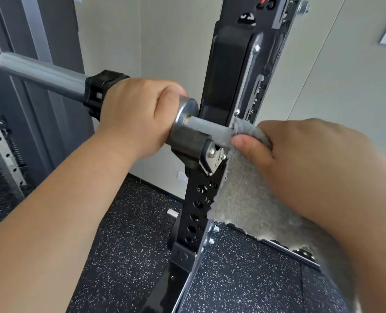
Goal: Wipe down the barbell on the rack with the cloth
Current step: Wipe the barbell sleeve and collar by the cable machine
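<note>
The steel barbell lies across the black rack upright, resting in a J-hook. Its sleeve sticks out to the upper left, with a black collar clamped on it. My left hand is wrapped around the sleeve between that collar and the sleeve's shoulder. A grey fluffy cloth is wrapped over the knurled shaft just right of the hook, and my right hand grips it there with the thumb underneath. The loose part of the cloth hangs down in front of the upright.
The upright has a column of holes and a bolted base on black speckled rubber flooring. A second perforated post with springs stands at the far left. A pale wall and a grey door frame lie behind.
</note>
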Demonstrator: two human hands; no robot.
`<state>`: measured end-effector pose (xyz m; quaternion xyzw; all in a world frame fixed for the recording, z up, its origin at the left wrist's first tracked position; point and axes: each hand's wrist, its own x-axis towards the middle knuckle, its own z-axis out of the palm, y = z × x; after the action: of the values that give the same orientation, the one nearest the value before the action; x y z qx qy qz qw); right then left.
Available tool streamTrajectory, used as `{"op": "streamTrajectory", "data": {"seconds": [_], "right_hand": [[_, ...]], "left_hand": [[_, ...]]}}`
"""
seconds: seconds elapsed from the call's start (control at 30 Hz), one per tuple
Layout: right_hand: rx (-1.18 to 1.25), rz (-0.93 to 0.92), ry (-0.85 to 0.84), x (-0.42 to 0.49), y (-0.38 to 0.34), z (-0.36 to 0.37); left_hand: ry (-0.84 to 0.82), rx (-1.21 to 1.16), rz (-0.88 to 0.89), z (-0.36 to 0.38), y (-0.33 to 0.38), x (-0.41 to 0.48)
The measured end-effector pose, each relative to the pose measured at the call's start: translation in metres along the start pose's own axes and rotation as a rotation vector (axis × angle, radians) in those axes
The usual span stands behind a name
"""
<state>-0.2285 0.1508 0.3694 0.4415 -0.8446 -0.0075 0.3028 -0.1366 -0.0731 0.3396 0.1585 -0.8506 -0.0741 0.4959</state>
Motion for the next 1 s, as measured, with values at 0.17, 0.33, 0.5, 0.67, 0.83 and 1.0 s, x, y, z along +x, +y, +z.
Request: {"op": "streamTrajectory", "data": {"seconds": [0.17, 0.33, 0.5, 0.67, 0.83, 1.0], "right_hand": [[0.291, 0.079, -0.017, -0.018, 0.031, -0.002], [0.328, 0.152, 0.034, -0.029, 0.044, -0.004], [0.079, -0.021, 0.078, 0.0, -0.007, -0.008], [0.03, -0.018, 0.058, 0.002, -0.014, 0.004], [-0.059, -0.04, -0.011, -0.007, 0.0, -0.003], [-0.034, -0.061, -0.02, 0.008, -0.016, 0.002]], "left_hand": [[-0.005, 0.016, -0.001, 0.002, -0.003, 0.001], [0.036, 0.017, 0.009, 0.005, -0.003, 0.001], [0.062, 0.0, 0.026, 0.006, -0.004, -0.001], [0.051, -0.003, 0.019, 0.004, -0.003, -0.002], [0.054, 0.002, 0.01, 0.005, -0.002, -0.002], [0.056, -0.016, 0.013, 0.005, -0.002, -0.002]]}}
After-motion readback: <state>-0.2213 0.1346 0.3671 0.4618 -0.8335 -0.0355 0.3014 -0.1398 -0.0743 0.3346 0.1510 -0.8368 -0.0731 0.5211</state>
